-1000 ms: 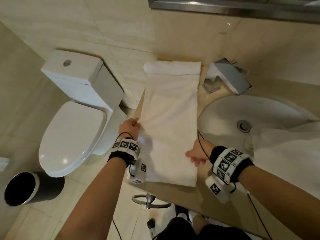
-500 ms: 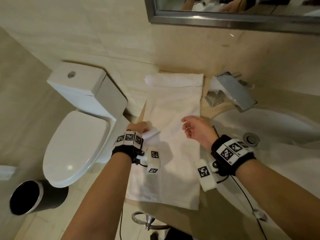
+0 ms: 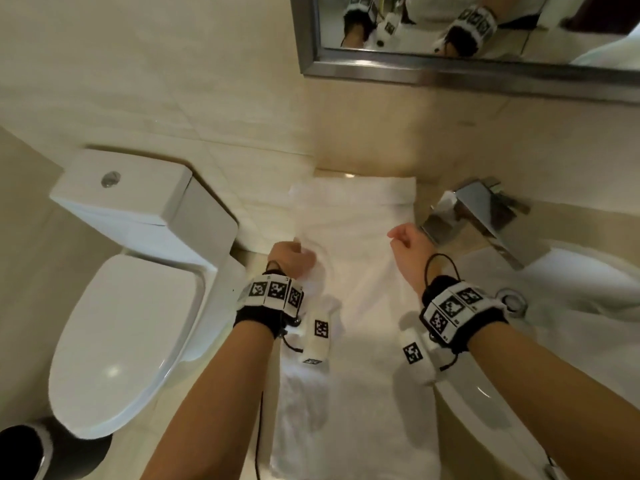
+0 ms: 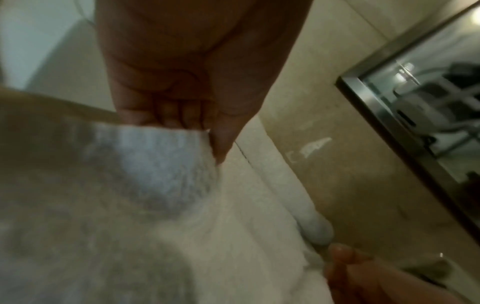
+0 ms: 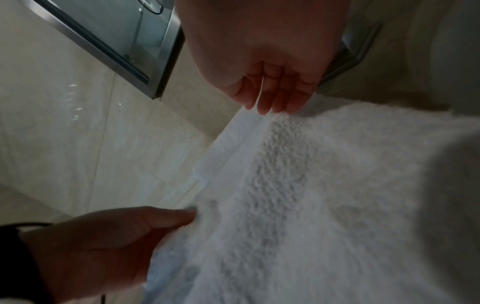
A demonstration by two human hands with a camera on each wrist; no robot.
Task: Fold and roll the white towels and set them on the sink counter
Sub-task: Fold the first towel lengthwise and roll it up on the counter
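Two hands working one long white terry towel [image 3: 360,323], which is lying lengthwise on the beige stone sink counter [image 3: 460,427], between the white ceramic toilet [image 3: 138,271] and the white oval basin [image 3: 571,282].

Head view: my left hand [image 3: 290,258] is gripping the towel's left edge, fingers curled over the cloth. My right hand [image 3: 410,241] is hovering over the right edge, fingers loosely bent, nothing visibly in them. The far end, against the wall, is showing a thick rolled or folded band [image 3: 353,192]. The near end is hanging past the counter's front edge. A chrome square faucet [image 3: 485,216] is standing just beside the towel's right edge, and a steel-framed mirror [image 3: 450,67] is hanging above.

Left wrist view: I am pinching a lifted fold of terry [image 4: 161,156] between thumb and curled fingers [image 4: 182,115]. The picture is blurred, but the hold reads clearly.

Right wrist view: my fingers [image 5: 275,96] are pointing down, nearly straight and close together, tips just at the towel's edge [image 5: 291,121]. I cannot tell whether they are touching it. My left hand [image 5: 103,242] is showing at the lower left, thumb on the cloth.

Judgement: I am reading this as the lengthwise fold, left edge being raised to cross over. The next move calls for the right hand taking or pinning its side so the strip is lying even, keeping the cloth clear of the faucet, before any rolling.
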